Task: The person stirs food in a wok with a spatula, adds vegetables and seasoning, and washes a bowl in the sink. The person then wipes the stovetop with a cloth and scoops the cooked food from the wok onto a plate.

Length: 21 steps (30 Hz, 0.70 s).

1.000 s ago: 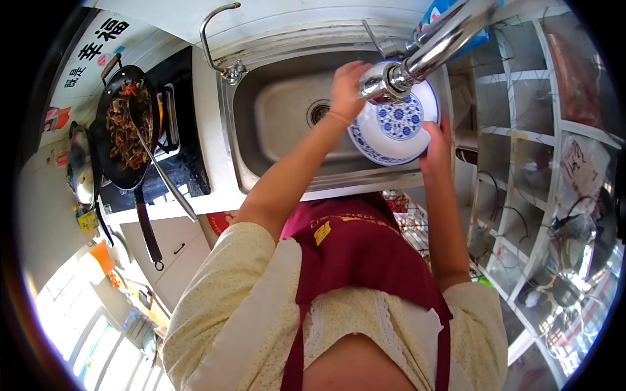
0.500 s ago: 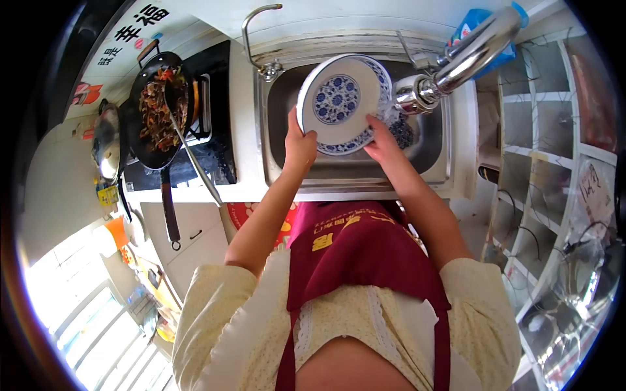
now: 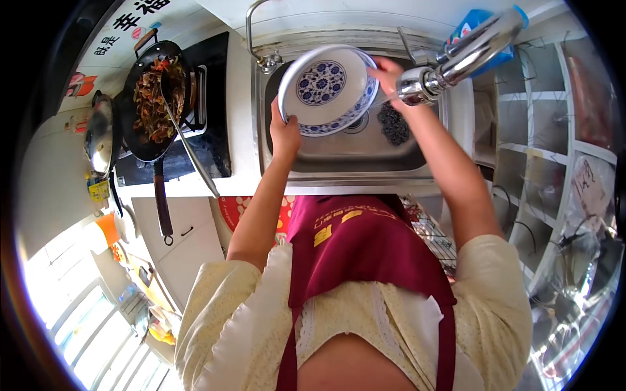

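Observation:
A white bowl (image 3: pixel 324 91) with a blue floral pattern is tilted over the sink (image 3: pixel 358 166), its inside facing me. My left hand (image 3: pixel 285 133) grips its left rim, thumb on the inner side. At the upper right rim, my right hand (image 3: pixel 386 75) has its fingers closed on the edge. Just beside my right hand is the chrome faucet head (image 3: pixel 417 86), partly covering the wrist. A dark wire scrubber (image 3: pixel 394 124) lies on the sink bottom near the drain (image 3: pixel 357 124).
To the left, a wok (image 3: pixel 156 98) of cooked food with a long-handled spatula (image 3: pixel 189 153) sits on the black stove (image 3: pixel 218 117). A lidded pan (image 3: pixel 102 133) stands beyond it. A blue bag (image 3: pixel 479 26) is behind the faucet; a shelf rack (image 3: pixel 554 156) stands right.
The bowl has shifted left and slightly up with both hands. My right hand has moved from the lower right rim to the upper right rim. The scrubber and drain show more.

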Each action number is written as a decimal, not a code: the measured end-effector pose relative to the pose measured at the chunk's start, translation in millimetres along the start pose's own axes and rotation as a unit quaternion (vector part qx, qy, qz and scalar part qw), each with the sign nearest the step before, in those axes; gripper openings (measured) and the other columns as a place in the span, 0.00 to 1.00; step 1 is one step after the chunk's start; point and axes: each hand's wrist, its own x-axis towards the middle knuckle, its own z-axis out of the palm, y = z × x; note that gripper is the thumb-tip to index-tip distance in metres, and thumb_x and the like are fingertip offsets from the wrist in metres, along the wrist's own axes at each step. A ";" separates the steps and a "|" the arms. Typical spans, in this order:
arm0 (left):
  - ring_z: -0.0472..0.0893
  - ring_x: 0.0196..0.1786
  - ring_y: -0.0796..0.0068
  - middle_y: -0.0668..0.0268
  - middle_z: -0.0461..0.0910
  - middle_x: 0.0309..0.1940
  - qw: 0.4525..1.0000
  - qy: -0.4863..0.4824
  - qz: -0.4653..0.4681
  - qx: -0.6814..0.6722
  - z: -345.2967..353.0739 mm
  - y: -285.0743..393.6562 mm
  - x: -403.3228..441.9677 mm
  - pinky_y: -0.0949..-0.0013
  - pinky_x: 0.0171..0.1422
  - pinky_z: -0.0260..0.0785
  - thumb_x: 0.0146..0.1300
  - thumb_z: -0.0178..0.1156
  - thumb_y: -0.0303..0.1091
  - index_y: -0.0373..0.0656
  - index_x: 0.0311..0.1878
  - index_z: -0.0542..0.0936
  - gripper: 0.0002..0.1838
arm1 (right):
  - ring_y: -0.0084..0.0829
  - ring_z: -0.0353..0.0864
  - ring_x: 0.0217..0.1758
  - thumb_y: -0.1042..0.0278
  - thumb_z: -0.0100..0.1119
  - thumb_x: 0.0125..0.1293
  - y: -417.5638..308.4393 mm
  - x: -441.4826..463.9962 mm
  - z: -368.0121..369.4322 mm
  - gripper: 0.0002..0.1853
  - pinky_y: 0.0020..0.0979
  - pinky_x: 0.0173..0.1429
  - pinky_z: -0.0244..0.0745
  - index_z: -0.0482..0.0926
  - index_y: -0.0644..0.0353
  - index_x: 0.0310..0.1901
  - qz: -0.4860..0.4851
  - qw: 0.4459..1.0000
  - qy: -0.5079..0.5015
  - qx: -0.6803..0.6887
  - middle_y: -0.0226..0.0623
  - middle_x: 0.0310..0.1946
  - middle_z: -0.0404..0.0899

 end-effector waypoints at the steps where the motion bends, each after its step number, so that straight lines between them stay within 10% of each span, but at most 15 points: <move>1: 0.76 0.55 0.56 0.55 0.76 0.51 0.997 -0.016 0.046 0.067 1.0 16.1 0.4 0.60 0.57 0.69 0.54 0.46 0.16 0.49 0.61 0.66 0.29 | 0.30 0.75 0.54 0.77 0.55 0.61 -21.8 -0.1 1.7 0.22 0.27 0.60 0.66 0.71 0.69 0.58 -0.032 0.998 -0.028 -0.046 0.41 0.51 0.77; 4: 0.78 0.50 0.49 0.59 0.73 0.59 0.940 -0.014 0.247 0.233 7.7 30.9 10.4 0.57 0.49 0.74 0.54 0.50 0.17 0.53 0.59 0.68 0.29 | 0.29 0.66 0.65 0.81 0.48 0.54 -59.2 -10.2 5.5 0.30 0.24 0.67 0.57 0.67 0.64 0.63 -0.044 0.962 -0.196 -0.185 0.38 0.61 0.69; 7: 0.81 0.42 0.52 0.61 0.69 0.63 0.915 -0.075 0.226 0.325 4.3 40.7 11.3 0.56 0.42 0.76 0.56 0.49 0.21 0.54 0.58 0.69 0.25 | 0.28 0.56 0.71 0.79 0.50 0.55 -46.3 19.8 -21.8 0.33 0.26 0.70 0.52 0.62 0.61 0.67 -0.009 0.995 -0.094 0.016 0.37 0.68 0.60; 11: 0.82 0.40 0.54 0.62 0.66 0.66 0.885 -0.083 0.234 0.394 -8.0 46.2 9.1 0.56 0.39 0.76 0.59 0.47 0.24 0.54 0.58 0.68 0.23 | 0.31 0.43 0.76 0.59 0.58 0.62 -22.7 47.0 -64.5 0.37 0.35 0.74 0.40 0.55 0.57 0.70 -0.083 0.969 0.009 -0.232 0.38 0.74 0.44; 14: 0.78 0.54 0.57 0.58 0.71 0.61 0.905 -0.008 0.271 0.327 -26.4 29.9 5.0 0.61 0.54 0.74 0.61 0.47 0.24 0.47 0.58 0.73 0.21 | 0.34 0.39 0.77 0.53 0.48 0.67 -34.2 67.3 -80.5 0.34 0.40 0.75 0.36 0.52 0.56 0.71 -0.101 0.985 0.025 -0.140 0.39 0.74 0.43; 17: 0.74 0.59 0.56 0.56 0.65 0.66 0.954 -0.028 0.140 0.265 -50.4 36.5 -17.2 0.63 0.61 0.68 0.65 0.44 0.27 0.48 0.66 0.65 0.24 | 0.38 0.43 0.77 0.57 0.34 0.72 -90.4 47.3 -28.1 0.29 0.44 0.76 0.42 0.50 0.58 0.71 0.020 0.985 0.146 0.088 0.39 0.74 0.45; 18: 0.75 0.57 0.56 0.57 0.65 0.66 0.954 -0.028 0.134 0.266 -59.5 43.4 -25.2 0.64 0.61 0.69 0.67 0.43 0.29 0.50 0.67 0.64 0.24 | 0.39 0.46 0.76 0.61 0.31 0.72 -62.1 47.4 -66.7 0.28 0.45 0.76 0.43 0.50 0.60 0.71 -0.082 0.989 -0.006 0.120 0.39 0.74 0.46; 21: 0.80 0.48 0.59 0.60 0.65 0.66 0.996 -0.027 -0.061 0.051 -80.2 87.1 -59.9 0.66 0.53 0.74 0.67 0.46 0.33 0.51 0.67 0.64 0.24 | 0.37 0.47 0.76 0.57 0.32 0.72 -109.4 -55.0 -6.6 0.29 0.45 0.76 0.40 0.46 0.56 0.72 0.067 0.948 -0.093 0.296 0.34 0.75 0.44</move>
